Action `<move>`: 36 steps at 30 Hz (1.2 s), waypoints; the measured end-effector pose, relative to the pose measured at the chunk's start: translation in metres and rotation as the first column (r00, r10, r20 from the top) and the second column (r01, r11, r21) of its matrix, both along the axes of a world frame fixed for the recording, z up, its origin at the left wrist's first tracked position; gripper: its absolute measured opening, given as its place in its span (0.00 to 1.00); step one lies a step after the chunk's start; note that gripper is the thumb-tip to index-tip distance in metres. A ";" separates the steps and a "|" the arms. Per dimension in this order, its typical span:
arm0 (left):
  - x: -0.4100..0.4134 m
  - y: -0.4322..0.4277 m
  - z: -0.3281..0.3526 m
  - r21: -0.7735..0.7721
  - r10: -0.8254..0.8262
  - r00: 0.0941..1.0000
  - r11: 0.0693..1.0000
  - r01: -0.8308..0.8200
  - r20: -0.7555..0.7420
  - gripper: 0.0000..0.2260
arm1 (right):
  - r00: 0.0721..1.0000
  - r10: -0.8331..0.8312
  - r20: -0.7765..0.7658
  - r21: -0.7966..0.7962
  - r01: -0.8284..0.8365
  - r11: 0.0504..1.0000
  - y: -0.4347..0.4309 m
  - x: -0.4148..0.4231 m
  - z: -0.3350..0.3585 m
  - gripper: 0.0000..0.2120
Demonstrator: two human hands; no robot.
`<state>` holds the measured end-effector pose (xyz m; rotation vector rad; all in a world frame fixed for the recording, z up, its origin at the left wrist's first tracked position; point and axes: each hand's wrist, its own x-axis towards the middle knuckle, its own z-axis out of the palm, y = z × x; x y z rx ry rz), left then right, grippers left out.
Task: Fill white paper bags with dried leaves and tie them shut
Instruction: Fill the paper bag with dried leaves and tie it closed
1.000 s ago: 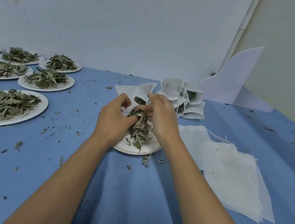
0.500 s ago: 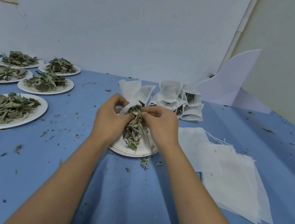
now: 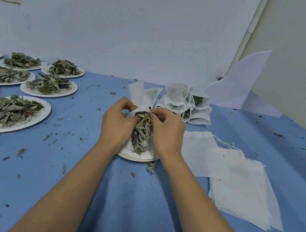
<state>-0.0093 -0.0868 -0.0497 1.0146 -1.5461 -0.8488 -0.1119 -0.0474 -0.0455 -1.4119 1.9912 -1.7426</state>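
Over the paper plate (image 3: 137, 154) mid-bench, the left hand (image 3: 116, 125) pinches the mouth of a white paper bag (image 3: 144, 97), and the right hand (image 3: 166, 131) closes round a clump of dried leaves (image 3: 142, 134), feeding it in. The clump looks wider than the opening: leaves may spill, or the thin paper tear.
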 end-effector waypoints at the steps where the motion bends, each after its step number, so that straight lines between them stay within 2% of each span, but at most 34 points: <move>1: -0.002 0.000 0.001 -0.020 0.040 0.999 0.999 -0.040 0.004 0.07 | 0.999 -0.016 -0.040 -0.020 0.015 1.000 0.000 0.003 -0.002 0.06; 6: -0.006 -0.003 0.002 -0.038 0.223 0.974 0.974 -0.224 -0.022 0.03 | 0.989 0.033 -0.143 -0.042 -0.039 0.998 0.000 0.012 -0.008 0.06; 10: -0.006 -0.005 0.004 0.022 0.313 0.948 0.950 -0.313 -0.058 0.05 | 0.979 0.103 -0.177 -0.052 -0.113 0.992 0.001 0.013 -0.010 0.05; 15: -0.011 -0.006 0.004 0.086 0.364 0.928 0.930 -0.358 -0.075 0.06 | 0.967 0.112 -0.227 -0.066 -0.130 0.989 0.003 0.011 -0.009 0.05; 19: -0.010 -0.006 0.002 0.068 0.161 0.987 0.985 -0.159 -0.021 0.04 | 0.997 0.019 -0.079 -0.068 -0.024 0.997 0.000 0.006 -0.006 0.07; 22: -0.005 -0.009 0.005 0.104 -0.027 0.998 0.994 0.020 0.061 0.03 | 0.997 -0.046 -0.056 -0.034 0.044 0.998 -0.002 -0.001 -0.004 0.08; 24: 0.000 -0.011 0.010 0.179 -0.168 0.984 0.971 0.157 0.051 0.02 | 0.996 -0.074 -0.040 -0.024 0.073 0.997 -0.002 -0.005 -0.005 0.08; 26: 0.006 -0.011 0.016 0.241 -0.292 0.955 0.931 0.273 0.045 0.05 | 0.996 -0.088 0.016 -0.021 0.089 0.996 -0.002 -0.007 -0.004 0.08; 28: 0.010 -0.010 0.017 0.235 -0.369 0.919 0.914 0.331 0.140 0.08 | 0.993 -0.090 0.072 -0.017 0.091 0.996 -0.002 -0.009 -0.003 0.07; 30: 0.013 -0.009 0.015 0.207 -0.408 0.890 0.906 0.369 0.202 0.17 | 0.989 -0.089 0.116 -0.006 0.091 0.996 -0.004 -0.010 -0.002 0.06; 32: 0.013 -0.007 0.012 0.194 -0.425 0.890 0.899 0.393 0.168 0.23 | 0.984 -0.098 0.149 0.005 0.098 0.995 -0.006 -0.010 -0.002 0.06; 36: 0.013 -0.006 0.010 0.056 -0.291 0.933 0.957 0.285 0.213 0.22 | 0.973 -0.082 0.217 0.012 0.081 0.997 -0.008 -0.009 -0.002 0.04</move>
